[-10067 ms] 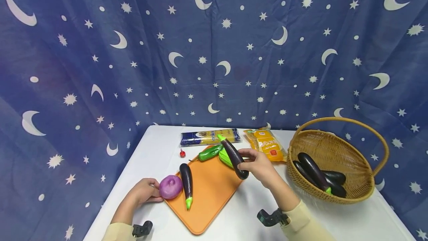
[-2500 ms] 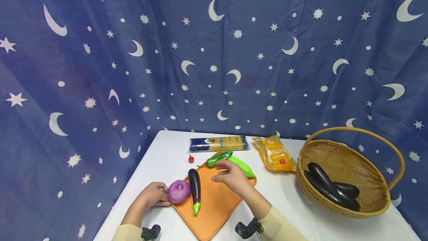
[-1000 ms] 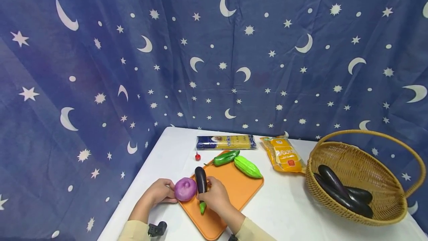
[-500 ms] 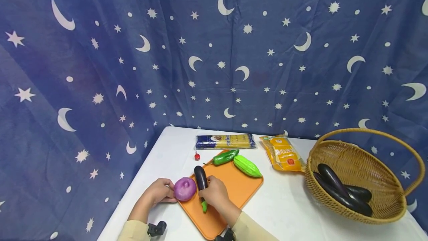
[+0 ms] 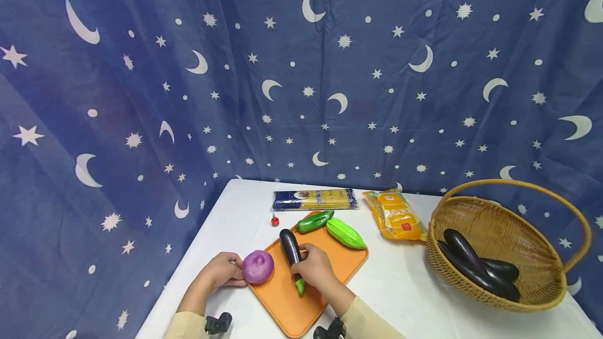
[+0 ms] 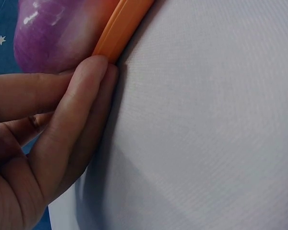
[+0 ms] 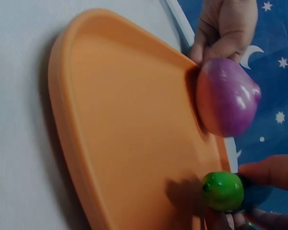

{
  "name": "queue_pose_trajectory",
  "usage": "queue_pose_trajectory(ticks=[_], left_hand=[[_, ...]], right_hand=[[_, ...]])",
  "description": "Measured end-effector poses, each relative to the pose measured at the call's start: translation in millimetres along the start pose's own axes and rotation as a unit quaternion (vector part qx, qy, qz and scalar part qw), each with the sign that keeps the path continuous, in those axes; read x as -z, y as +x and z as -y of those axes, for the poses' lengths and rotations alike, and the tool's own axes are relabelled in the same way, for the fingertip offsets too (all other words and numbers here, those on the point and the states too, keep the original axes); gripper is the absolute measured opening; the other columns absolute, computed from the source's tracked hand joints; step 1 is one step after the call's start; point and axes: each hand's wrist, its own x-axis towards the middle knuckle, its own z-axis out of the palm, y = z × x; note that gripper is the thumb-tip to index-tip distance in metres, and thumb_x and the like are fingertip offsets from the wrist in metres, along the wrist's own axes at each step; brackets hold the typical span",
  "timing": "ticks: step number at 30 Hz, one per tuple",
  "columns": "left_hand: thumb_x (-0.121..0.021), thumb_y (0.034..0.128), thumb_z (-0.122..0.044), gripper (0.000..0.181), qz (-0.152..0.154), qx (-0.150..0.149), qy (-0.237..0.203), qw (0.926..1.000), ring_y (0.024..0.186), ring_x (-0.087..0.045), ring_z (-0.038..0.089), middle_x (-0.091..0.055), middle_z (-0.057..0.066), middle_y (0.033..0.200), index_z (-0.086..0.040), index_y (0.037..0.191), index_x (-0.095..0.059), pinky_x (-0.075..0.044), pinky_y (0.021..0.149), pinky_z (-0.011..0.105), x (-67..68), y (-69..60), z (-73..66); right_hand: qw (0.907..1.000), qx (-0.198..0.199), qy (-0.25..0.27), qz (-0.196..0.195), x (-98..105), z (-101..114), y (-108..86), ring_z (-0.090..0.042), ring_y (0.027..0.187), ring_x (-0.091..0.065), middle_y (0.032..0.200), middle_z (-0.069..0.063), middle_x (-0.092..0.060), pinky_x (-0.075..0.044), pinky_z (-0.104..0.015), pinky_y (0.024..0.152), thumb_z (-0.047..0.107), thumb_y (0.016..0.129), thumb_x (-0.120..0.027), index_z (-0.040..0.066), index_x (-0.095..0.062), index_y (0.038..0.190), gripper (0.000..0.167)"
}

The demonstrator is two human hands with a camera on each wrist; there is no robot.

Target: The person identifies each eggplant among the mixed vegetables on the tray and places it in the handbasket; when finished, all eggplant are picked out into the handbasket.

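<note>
In the head view my right hand (image 5: 314, 267) holds a dark eggplant (image 5: 289, 247) with a green stem over the orange tray (image 5: 292, 315). The right wrist view shows its green stem end (image 7: 223, 191) toward the camera, with a shadow on the tray. My left hand (image 5: 225, 271) is at the tray's left edge; its fingertips pinch the rim (image 6: 117, 36). Close by, a purple onion (image 5: 258, 267) sits on that side of the tray. A green pepper (image 5: 315, 222) and a light green ridged bitter melon (image 5: 346, 233) lie along the tray's far side.
A wicker basket (image 5: 542, 255) with several eggplants (image 5: 476, 271) stands at the right. Behind the tray lie a spaghetti packet (image 5: 315, 199) and an orange food bag (image 5: 394, 216). A small red object (image 5: 275, 221) lies left of the pepper. A starry curtain (image 5: 301, 67) hangs behind.
Earlier my right hand released a bitter melon-side eggplant out of view; since then it has gripped the tray's eggplant and moved it rightward, away from the onion. My left hand stays at the rim.
</note>
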Motion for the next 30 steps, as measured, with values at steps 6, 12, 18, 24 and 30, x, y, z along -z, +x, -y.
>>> queue_pose_trajectory(ticks=[6,12,18,24,30], left_hand=[[-0.060,0.0765,0.015,0.016,0.000,-0.001,-0.002,1.0000,0.071,-0.070,0.025,-0.064,0.018,0.083,0.007,0.090,-0.058,-0.065,0.069,0.036,0.5,-0.9,-1.1],[-0.061,0.0768,0.014,0.016,-0.003,0.004,0.005,1.0000,0.071,-0.070,0.025,-0.065,0.017,0.084,0.006,0.091,-0.059,-0.065,0.069,0.036,0.0,-1.0,-1.2],[-0.061,0.0766,0.014,0.017,-0.004,0.006,0.009,0.9999,0.070,-0.070,0.024,-0.064,0.018,0.085,0.006,0.092,-0.060,-0.065,0.069,0.036,-0.3,-0.2,-1.1],[-0.061,0.0763,0.015,0.018,0.002,-0.003,0.000,1.0000,0.071,-0.070,0.024,-0.064,0.018,0.084,0.007,0.092,-0.059,-0.065,0.070,0.036,-0.2,-1.1,-1.3],[-0.061,0.0758,0.014,0.018,-0.002,-0.002,0.001,1.0000,0.071,-0.070,0.024,-0.064,0.018,0.085,0.007,0.092,-0.059,-0.065,0.070,0.036,-0.5,-1.0,-0.9]], right_hand=[[0.9992,-0.007,0.040,0.006,15,-2,1.0,-0.023,0.083,-0.062,0.097,-0.010,-0.063,-0.061,-0.032,0.062,0.004,0.069,-0.083,-0.004,-0.060,0.127,0.063],[0.9986,0.000,0.053,0.004,27,-3,0.4,-0.023,0.085,-0.063,0.106,-0.012,-0.063,-0.063,-0.032,0.064,0.005,0.072,-0.083,-0.001,-0.060,0.131,0.064],[0.9985,0.001,0.055,-0.003,40,-4,0.8,-0.023,0.085,-0.064,0.110,-0.012,-0.063,-0.064,-0.032,0.065,0.007,0.073,-0.083,0.001,-0.060,0.132,0.063],[0.9977,-0.009,0.066,-0.012,54,-2,0.8,-0.023,0.086,-0.064,0.112,-0.013,-0.063,-0.064,-0.033,0.067,0.007,0.073,-0.084,0.002,-0.060,0.133,0.065],[0.9966,-0.016,0.077,-0.025,68,2,-1.2,-0.024,0.087,-0.064,0.114,-0.015,-0.063,-0.064,-0.035,0.068,0.005,0.073,-0.083,0.000,-0.057,0.136,0.068]])
